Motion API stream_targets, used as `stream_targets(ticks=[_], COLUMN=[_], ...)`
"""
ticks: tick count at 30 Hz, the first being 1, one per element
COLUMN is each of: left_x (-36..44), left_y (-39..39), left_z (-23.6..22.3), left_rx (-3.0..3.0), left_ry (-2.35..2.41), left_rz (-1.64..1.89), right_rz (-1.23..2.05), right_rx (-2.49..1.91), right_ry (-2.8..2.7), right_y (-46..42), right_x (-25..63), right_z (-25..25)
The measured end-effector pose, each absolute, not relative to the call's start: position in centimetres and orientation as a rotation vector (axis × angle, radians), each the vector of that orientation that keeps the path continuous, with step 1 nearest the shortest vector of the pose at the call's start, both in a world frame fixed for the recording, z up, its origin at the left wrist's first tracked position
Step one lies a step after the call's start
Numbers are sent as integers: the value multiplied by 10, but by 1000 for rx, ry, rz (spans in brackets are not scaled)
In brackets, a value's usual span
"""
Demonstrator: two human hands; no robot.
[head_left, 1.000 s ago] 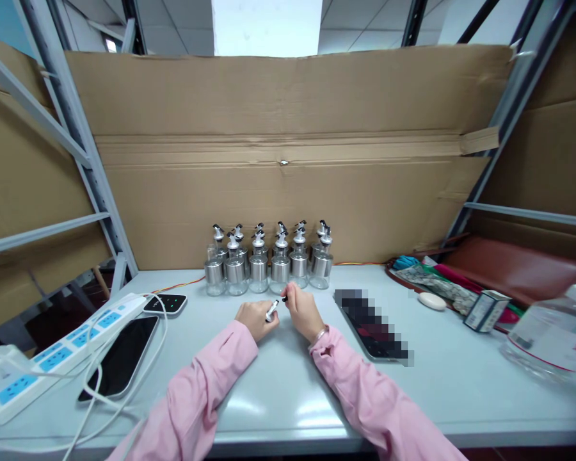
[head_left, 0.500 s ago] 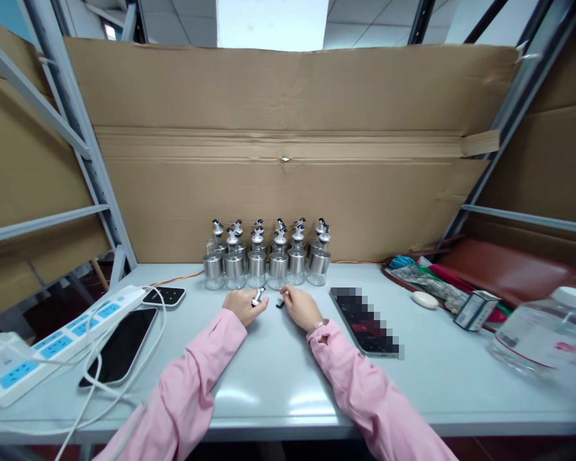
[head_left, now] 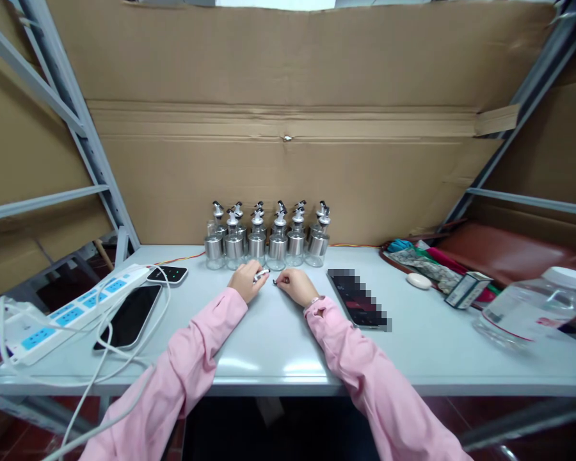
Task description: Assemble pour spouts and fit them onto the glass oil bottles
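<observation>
a long white plastic power strip [head_left: 68, 315] lies leftmost; then the left hand [head_left: 246, 280] grips a glossy silver spout [head_left: 262, 275] over the smooth table [head_left: 273, 339], before metal-banded glass bottles [head_left: 256, 246]; the right hand's [head_left: 295, 285] fingers pinch a tiny black piece [head_left: 275, 282] beside it.

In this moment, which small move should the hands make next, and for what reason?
Probably bring the small black piece to the silver spout: the right hand pinches the piece and the left hand holds the spout, close but apart, while spouts on the bottles behind are black-topped.
</observation>
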State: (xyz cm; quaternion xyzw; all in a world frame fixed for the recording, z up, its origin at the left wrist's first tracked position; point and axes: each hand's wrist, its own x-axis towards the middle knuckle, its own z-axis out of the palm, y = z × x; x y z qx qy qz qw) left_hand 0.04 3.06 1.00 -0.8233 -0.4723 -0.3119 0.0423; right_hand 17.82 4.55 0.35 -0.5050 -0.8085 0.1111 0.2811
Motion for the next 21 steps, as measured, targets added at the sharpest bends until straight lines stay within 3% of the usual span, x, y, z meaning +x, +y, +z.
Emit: stream_targets(ticks=[21], left_x=[4], left_y=[31], left_z=[7], left_rx=[-2677], left_ry=[-1543], left_rz=[-897], right_rz=[255], right_rx=[-1300], right_ry=[-2290], right_y=[44], right_x=[175], right_z=[1])
